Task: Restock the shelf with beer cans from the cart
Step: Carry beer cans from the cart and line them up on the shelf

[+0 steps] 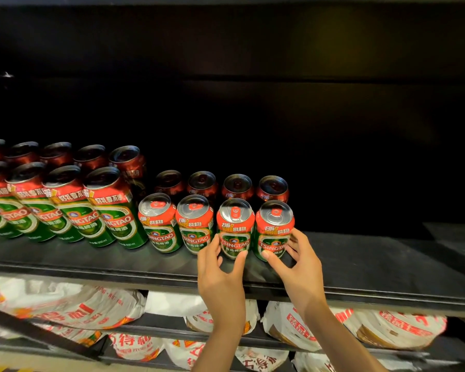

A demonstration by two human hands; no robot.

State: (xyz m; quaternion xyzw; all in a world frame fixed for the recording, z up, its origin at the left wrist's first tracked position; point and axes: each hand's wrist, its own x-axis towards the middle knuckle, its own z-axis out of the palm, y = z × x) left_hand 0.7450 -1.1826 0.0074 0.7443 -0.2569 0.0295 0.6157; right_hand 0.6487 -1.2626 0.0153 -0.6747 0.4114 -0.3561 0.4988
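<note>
Green and red beer cans stand upright in rows on a dark shelf (360,264). My left hand (220,272) grips the third short can (235,229) of the front row, thumb on its right side and fingers on its left. My right hand (298,267) grips the fourth short can (274,229) at the row's right end, thumb in front and fingers behind its right side. Two more short cans (177,224) stand to the left, with a second row (220,186) behind them. Taller cans (73,208) fill the shelf's left part. The cart is out of view.
The shelf to the right of the cans is bare and dark, with a black back wall (279,116). Below, a lower shelf holds several white bags with red print (360,328). A shelf board above (226,1) limits headroom.
</note>
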